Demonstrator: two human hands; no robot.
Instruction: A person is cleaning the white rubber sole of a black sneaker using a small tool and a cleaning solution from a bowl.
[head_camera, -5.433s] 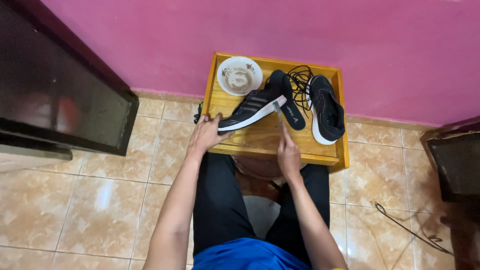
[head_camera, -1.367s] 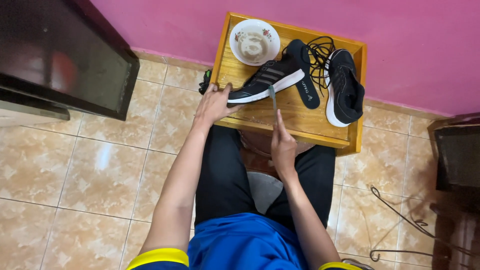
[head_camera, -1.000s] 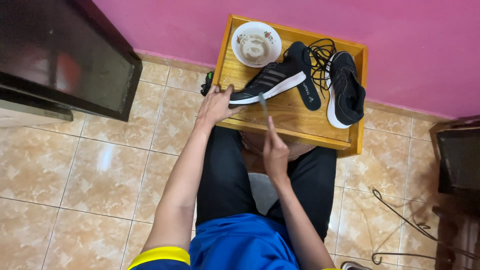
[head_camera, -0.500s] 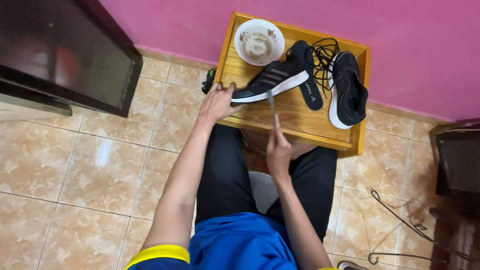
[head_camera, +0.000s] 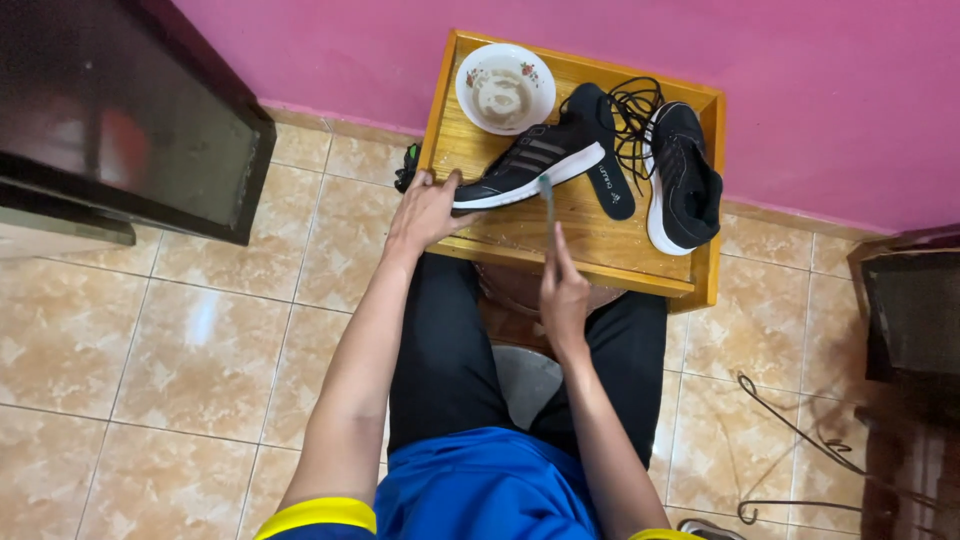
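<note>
Raised slightly since earlier, the thin grey-handled toothbrush (head_camera: 547, 200) is pinched in right hand (head_camera: 564, 295) fingers. Black striped white-soled sneaker (head_camera: 530, 165) is gripped at its toe by curled left hand (head_camera: 425, 210) fingers on the wooden stool (head_camera: 580, 250).

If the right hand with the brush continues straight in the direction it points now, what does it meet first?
Most likely the white sole edge of the black shoe: the right hand aims its brush there, and the tip looks almost touching, though depth is unclear.

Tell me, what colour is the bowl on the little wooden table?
White bowl with small floral marks on its rim, seen in the head view.
</note>
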